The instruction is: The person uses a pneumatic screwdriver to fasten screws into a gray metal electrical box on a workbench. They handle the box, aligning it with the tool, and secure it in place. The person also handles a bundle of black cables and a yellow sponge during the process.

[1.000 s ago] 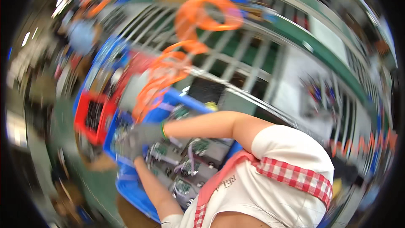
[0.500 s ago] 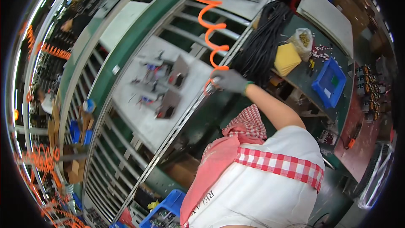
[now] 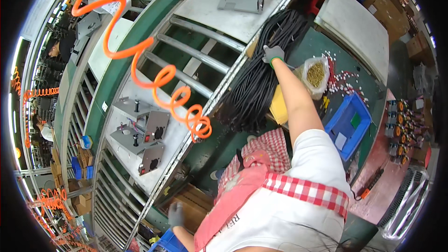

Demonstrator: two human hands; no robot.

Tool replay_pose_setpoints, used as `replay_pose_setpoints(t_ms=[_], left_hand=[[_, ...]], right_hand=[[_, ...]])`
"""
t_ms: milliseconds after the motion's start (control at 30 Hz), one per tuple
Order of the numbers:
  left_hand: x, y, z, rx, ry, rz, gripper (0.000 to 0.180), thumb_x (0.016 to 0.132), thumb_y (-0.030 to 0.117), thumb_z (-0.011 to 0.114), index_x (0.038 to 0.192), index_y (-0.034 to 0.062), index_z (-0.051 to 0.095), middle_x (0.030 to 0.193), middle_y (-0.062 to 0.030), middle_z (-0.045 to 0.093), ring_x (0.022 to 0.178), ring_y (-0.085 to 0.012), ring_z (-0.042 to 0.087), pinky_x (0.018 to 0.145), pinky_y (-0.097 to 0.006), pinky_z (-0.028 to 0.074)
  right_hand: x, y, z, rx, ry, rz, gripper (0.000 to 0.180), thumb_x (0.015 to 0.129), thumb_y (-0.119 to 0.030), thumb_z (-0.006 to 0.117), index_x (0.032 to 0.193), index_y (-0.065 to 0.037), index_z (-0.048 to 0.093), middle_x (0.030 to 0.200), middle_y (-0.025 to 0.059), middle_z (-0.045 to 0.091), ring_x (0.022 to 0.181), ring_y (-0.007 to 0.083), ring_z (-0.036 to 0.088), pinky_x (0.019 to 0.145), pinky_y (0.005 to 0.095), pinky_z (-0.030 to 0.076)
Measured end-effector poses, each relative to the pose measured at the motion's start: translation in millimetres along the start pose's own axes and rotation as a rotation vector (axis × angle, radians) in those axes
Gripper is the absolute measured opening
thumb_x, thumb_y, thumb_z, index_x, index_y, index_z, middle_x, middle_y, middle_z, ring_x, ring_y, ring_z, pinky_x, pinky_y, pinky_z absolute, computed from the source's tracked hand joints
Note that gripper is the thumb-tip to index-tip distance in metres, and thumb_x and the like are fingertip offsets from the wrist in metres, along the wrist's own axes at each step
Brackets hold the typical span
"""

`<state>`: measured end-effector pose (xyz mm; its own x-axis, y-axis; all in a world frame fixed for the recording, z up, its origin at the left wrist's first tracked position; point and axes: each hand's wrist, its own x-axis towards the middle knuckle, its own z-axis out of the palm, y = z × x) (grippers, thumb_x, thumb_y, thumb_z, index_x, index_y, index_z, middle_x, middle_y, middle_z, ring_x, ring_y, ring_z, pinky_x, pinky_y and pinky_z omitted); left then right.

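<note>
My right hand (image 3: 272, 54), in a grey glove with a green cuff, reaches out over a thick bundle of black cables (image 3: 252, 84). Its fingers are curled in on the cables near the far end of the bundle. Low on the left, my left hand (image 3: 176, 215), also gloved in grey, is slightly blurred; its fingers look apart and hold nothing. Just below it is a blue bin (image 3: 169, 242). Two grey metal housings (image 3: 148, 156) with red switches stand on a white board (image 3: 122, 122) on the roller conveyor. An orange coiled hose (image 3: 161, 77) hangs above the conveyor.
Right of the cables are a yellow block (image 3: 279, 106), a bag of brass-coloured small parts (image 3: 315, 75), scattered white pieces and a blue tray (image 3: 347, 126). Grey metal brackets (image 3: 242, 3) lie on a farther board. Conveyor rollers (image 3: 200, 56) separate the boards.
My right hand has left the orange hose's end and moved onto the black cables. My left hand has come into view low on the left. The view has shifted, and the hose hangs free.
</note>
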<state>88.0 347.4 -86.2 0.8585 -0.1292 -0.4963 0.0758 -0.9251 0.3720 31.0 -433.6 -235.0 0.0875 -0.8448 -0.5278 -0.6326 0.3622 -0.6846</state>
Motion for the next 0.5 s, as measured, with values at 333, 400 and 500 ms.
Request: replay_pose_setpoints(t_ms=[333, 400, 500], left_hand=[[-56, 78, 62, 0.183, -0.317, -0.108, 0.043, 0.089, 0.042, 0.056, 0.12, 0.0134, 0.062, 0.118, -0.0111, 0.065, 0.113, -0.0274, 0.059, 0.097, -0.036, 0.044], [-52, 101, 59, 0.24, -0.26, 0.003, 0.04, 0.089, 0.04, 0.055, 0.117, 0.0126, 0.063, 0.115, -0.0119, 0.065, 0.11, -0.029, 0.06, 0.095, -0.037, 0.045], [-31, 138, 64, 0.12, -0.136, 0.371, 0.034, 0.089, 0.032, 0.056, 0.114, 0.01, 0.063, 0.11, -0.0133, 0.065, 0.104, -0.0311, 0.061, 0.091, -0.039, 0.046]], right_hand=[[-26, -41, 2, -0.119, 0.098, -0.044, 0.035, 0.085, -0.025, 0.058, 0.098, 0.006, 0.067, 0.105, 0.0242, 0.066, 0.093, 0.0343, 0.068, 0.072, 0.0397, 0.057], [-35, -31, -14, 0.285, -0.028, -0.015, 0.028, 0.088, -0.021, 0.056, 0.086, 0.007, 0.061, 0.084, 0.0201, 0.067, 0.067, 0.0295, 0.07, 0.05, 0.0352, 0.053], [-41, 17, -32, 0.925, -0.092, -0.236, 0.025, 0.093, -0.024, 0.053, 0.08, -0.002, 0.055, 0.065, 0.0075, 0.057, 0.051, 0.0209, 0.059, 0.043, 0.032, 0.045]])
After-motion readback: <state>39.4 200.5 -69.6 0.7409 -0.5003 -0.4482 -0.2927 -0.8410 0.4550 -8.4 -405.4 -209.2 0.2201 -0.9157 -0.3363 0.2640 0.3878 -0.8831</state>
